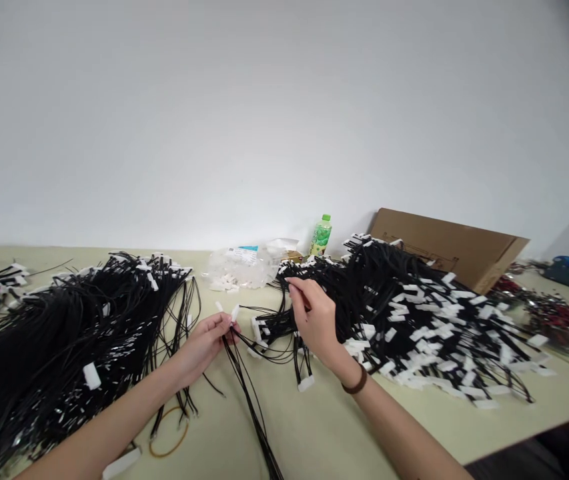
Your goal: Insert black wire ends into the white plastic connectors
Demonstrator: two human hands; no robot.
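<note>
My left hand (217, 333) is closed in a pinch on a small bunch of black wires (249, 393) with white connectors (235, 312) sticking up past the fingertips. The wires hang down toward the front edge of the view. My right hand (314, 313), with a brown band on the wrist, is raised at the near left side of the right-hand wire pile (364, 287). Its thumb and index finger come together near some dark wire ends; what lies between them is too small to make out. Below it lies a loose wire piece with a white connector (306, 383).
A large heap of black wires (64, 327) covers the left side. Behind my hands sit a clear plastic bag (244, 267) of white connectors and a green-capped bottle (321, 236). A cardboard sheet (444, 247) leans behind the right pile. A yellowish ring (169, 453) lies in front.
</note>
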